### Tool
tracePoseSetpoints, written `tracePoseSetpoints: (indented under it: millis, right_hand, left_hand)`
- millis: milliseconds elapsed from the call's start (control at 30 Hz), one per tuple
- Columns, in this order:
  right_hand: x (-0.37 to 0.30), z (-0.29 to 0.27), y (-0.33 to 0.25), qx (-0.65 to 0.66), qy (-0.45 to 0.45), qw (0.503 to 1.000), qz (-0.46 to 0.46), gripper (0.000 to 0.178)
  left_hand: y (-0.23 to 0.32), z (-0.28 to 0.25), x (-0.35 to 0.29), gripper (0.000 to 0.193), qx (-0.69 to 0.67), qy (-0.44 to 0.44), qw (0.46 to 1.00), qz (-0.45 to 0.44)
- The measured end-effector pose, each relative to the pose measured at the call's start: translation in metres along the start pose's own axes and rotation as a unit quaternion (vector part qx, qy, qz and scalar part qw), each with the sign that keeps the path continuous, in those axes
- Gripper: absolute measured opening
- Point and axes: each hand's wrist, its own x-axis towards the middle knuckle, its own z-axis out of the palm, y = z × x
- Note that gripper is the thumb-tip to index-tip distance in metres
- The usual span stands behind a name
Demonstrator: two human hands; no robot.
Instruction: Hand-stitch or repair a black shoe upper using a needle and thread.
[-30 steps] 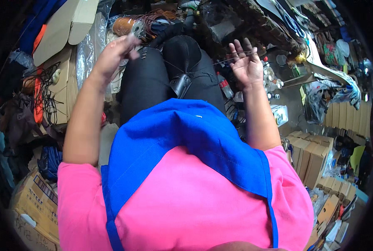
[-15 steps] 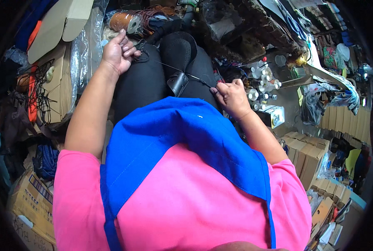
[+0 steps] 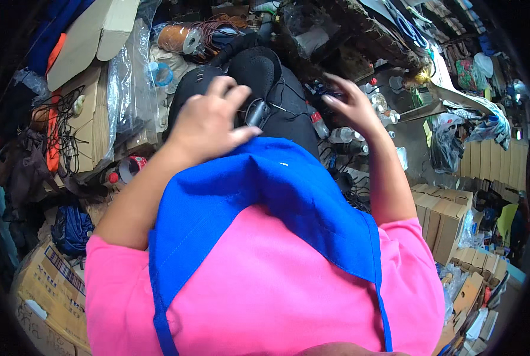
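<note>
A black shoe (image 3: 254,64) with stitching along its edge rests between my black-trousered thighs, a shiny dark part (image 3: 256,113) of it toward my apron. Just left of that part, over my left thigh, is my left hand (image 3: 214,121), its fingers and thumb apart and nothing seen in them. My right hand (image 3: 355,105) is raised beyond my right thigh, thumb and fingers spread, apparently holding nothing. Dark thread (image 3: 291,92) lies slack on my right thigh beside the shoe, with a thin, pale, needle-like piece (image 3: 284,110) near it.
Left of my legs are an orange thread spool (image 3: 179,39), clear plastic sheeting (image 3: 128,83) and cardboard (image 3: 78,44). Clear plastic bottles (image 3: 343,135) crowd the right, with stacked cardboard boxes (image 3: 440,216) farther out. A red-labelled container (image 3: 133,168) is beside my left forearm.
The thread drawn taut across the shoe between my hands is now slack. My left hand came right and nearer, toward the shoe; my right hand opened and moved up and right.
</note>
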Motion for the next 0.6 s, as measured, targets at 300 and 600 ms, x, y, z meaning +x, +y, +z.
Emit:
tracePoseSetpoints:
  millis: [300, 600]
  right_hand:
    - [0.05, 0.044, -0.085, -0.213, -0.093, 0.972, -0.048, 0.059]
    - [0.03, 0.066, -0.066, -0.099, -0.008, 0.995, 0.018, 0.053]
  left_hand:
    - [0.005, 0.046, 0.01, 0.034, -0.011, -0.017, 0.999, 0.037]
    - [-0.001, 0.026, 0.024, 0.042, -0.027, -0.124, 0.991, 0.042]
